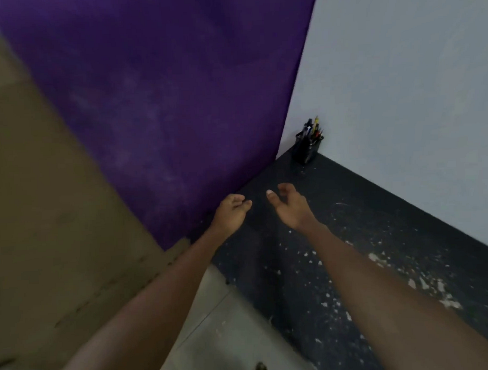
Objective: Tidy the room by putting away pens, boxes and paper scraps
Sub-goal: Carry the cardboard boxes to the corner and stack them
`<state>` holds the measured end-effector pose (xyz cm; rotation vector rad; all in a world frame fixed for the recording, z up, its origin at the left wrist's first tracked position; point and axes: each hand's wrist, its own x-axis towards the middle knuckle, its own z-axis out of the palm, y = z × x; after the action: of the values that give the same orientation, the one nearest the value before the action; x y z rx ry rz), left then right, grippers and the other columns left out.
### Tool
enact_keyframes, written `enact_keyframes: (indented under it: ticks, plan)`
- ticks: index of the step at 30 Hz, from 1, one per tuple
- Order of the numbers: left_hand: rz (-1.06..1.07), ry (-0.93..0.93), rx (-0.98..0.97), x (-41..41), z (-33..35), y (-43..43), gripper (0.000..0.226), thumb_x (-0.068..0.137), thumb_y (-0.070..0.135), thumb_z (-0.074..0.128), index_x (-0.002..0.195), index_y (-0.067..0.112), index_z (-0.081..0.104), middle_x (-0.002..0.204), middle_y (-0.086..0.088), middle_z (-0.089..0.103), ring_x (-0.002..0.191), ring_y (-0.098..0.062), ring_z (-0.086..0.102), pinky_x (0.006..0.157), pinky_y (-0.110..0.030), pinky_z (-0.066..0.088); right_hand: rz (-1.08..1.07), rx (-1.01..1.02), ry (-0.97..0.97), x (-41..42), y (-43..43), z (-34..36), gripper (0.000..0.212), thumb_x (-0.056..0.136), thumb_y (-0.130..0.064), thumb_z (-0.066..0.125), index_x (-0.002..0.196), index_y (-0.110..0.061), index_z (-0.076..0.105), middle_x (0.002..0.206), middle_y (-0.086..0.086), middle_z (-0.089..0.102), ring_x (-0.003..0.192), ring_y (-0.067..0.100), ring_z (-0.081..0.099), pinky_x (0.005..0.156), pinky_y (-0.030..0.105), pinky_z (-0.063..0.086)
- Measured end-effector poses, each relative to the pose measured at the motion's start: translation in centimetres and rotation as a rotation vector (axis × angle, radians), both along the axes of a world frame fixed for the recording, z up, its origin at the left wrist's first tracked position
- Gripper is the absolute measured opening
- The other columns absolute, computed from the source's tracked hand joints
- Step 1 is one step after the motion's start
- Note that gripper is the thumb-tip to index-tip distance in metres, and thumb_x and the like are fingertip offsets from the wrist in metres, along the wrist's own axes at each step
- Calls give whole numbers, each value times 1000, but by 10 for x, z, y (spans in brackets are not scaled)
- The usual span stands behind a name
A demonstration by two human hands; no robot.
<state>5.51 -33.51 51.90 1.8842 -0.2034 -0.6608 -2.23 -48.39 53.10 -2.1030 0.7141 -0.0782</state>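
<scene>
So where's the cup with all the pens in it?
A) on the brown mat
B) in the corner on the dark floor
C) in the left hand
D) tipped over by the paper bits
B: the pen cup stands upright on the dark mat, in the corner where the purple sheet meets the grey wall. The left hand and right hand hold nothing.

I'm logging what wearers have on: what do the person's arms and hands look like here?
Both forearms are bare, no sleeves in view. The left hand and right hand wear no gloves; no watch, ring or band shows.
</scene>
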Motion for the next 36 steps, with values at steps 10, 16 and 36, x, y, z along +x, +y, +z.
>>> enact_keyframes:
  ticks: [10,16,36]
  plan:
    - [357,48,-50,-58,-19,166,28,90,14,62,115,2,57,114,-13,61,106,-27,59,89,-30,44,276,29,58,-15,152,-15,60,93,-53,49,140,-17,37,140,5,48,126,21,47,103,35,40]
    - [570,0,-33,-93,-17,274,7,93,12,57,87,13,59,86,-8,58,80,-17,51,69,-26,40,545,-6,103,-3,255,-24,59,90,-56,50,135,-19,42,136,7,52,124,21,50,105,40,40]
    - [1603,-9,86,-358,-19,470,31,90,25,60,117,11,60,114,-5,63,99,-15,58,83,-24,40,1532,108,175,-121,519,-44,84,75,-78,49,136,-22,39,135,10,52,119,26,55,100,44,46]
